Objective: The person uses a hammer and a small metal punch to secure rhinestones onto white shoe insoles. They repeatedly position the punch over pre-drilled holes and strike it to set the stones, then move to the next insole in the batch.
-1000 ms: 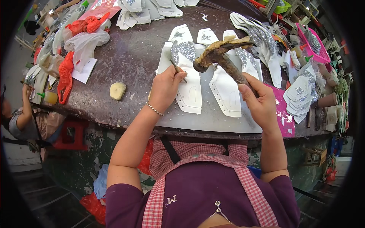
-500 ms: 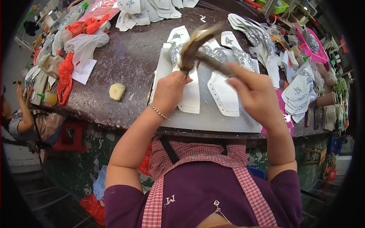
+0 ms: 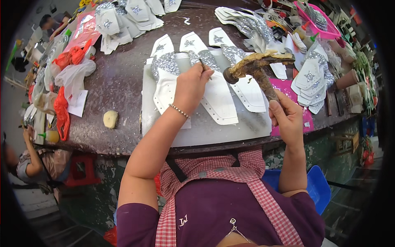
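Observation:
My right hand (image 3: 286, 117) is wrapped round the handle of a worn hammer (image 3: 255, 66), its head wound with frayed tan material and raised over the right side of the work. In my left hand (image 3: 191, 84) is a thin dark metal punch (image 3: 201, 64), pinched between the fingers; its lower end is hidden by the hand. Beneath lie three white shoe-upper pieces with silver glitter and stars: a left one (image 3: 166, 88), a middle one (image 3: 220, 105) and a right one (image 3: 251, 96). Small holes run along their edges. They rest on a pale cutting board (image 3: 197, 138).
Stacks of similar glittery pieces lie at the far left (image 3: 123, 24), far right (image 3: 242, 22) and right (image 3: 310, 82). A yellowish lump (image 3: 110, 119) sits on the dark table (image 3: 127, 82). Plastic bags (image 3: 74, 74) and a pink basket (image 3: 325, 24) stand further out. Another person (image 3: 31, 160) sits at left.
The hammer has moved right, away from my left hand, and its head now shows sharply. My view has shifted, and the punch now points up from my left fingers.

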Demonstrator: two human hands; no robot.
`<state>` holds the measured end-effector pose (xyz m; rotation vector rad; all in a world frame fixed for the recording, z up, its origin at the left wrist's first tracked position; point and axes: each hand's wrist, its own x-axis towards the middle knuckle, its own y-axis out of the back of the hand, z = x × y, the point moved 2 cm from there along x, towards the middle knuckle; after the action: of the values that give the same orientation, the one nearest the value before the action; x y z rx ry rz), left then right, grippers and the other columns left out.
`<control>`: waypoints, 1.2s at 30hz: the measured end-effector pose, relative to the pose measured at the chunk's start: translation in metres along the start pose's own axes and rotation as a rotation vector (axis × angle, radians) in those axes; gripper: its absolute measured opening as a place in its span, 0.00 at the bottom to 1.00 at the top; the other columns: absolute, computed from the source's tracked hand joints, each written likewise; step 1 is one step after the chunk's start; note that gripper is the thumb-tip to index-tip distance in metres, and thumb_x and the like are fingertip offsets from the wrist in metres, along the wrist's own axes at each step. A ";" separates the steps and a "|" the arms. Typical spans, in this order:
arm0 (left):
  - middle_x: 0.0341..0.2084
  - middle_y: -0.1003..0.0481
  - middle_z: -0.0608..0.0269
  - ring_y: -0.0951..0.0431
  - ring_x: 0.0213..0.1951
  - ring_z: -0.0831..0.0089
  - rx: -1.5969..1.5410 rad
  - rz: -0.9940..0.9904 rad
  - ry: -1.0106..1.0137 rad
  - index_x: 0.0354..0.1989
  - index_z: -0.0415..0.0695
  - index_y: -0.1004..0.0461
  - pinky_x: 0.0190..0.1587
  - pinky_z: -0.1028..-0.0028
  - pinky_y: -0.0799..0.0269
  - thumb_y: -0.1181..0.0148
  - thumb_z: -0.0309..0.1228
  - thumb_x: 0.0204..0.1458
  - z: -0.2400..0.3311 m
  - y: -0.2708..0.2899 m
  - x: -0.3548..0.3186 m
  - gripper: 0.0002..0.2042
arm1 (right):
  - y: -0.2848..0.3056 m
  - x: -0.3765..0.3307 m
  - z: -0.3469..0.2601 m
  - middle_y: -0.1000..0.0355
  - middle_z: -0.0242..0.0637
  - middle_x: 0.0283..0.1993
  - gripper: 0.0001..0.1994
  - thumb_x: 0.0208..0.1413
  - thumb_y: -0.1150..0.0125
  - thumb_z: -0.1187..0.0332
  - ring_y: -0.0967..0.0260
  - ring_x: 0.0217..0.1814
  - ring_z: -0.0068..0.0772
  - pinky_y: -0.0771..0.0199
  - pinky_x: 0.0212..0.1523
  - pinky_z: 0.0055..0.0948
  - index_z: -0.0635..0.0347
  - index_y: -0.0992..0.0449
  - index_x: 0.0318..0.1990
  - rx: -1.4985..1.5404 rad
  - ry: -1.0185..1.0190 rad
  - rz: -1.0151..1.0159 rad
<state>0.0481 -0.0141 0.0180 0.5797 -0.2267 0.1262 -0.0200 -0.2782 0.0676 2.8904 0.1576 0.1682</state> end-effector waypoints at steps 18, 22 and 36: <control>0.27 0.20 0.54 0.19 0.28 0.59 0.280 -0.019 -0.208 0.31 0.37 0.29 0.32 0.66 0.26 0.39 0.29 0.57 0.006 -0.015 0.002 0.08 | -0.010 0.043 -0.033 0.29 0.30 0.25 0.16 0.63 0.41 0.67 0.36 0.23 0.21 0.38 0.24 0.24 0.66 0.25 0.55 -0.009 0.436 0.142; 0.27 0.20 0.54 0.17 0.30 0.63 0.355 -0.008 -0.184 0.30 0.37 0.29 0.32 0.67 0.25 0.41 0.29 0.59 0.002 -0.015 0.000 0.08 | -0.005 0.050 -0.045 0.27 0.50 0.27 0.15 0.59 0.39 0.68 0.30 0.26 0.50 0.33 0.28 0.36 0.59 0.23 0.53 -0.526 0.392 0.005; 0.26 0.19 0.56 0.17 0.29 0.69 0.126 -0.050 -0.010 0.33 0.37 0.26 0.33 0.73 0.24 0.40 0.28 0.58 0.002 -0.012 -0.012 0.07 | 0.014 0.029 -0.015 0.33 0.23 0.27 0.17 0.63 0.40 0.67 0.45 0.27 0.11 0.44 0.27 0.17 0.68 0.25 0.54 -0.116 0.172 0.037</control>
<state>0.0381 -0.0261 0.0103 0.7113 -0.2145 0.0900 0.0081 -0.2852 0.0882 2.7629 0.1201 0.4191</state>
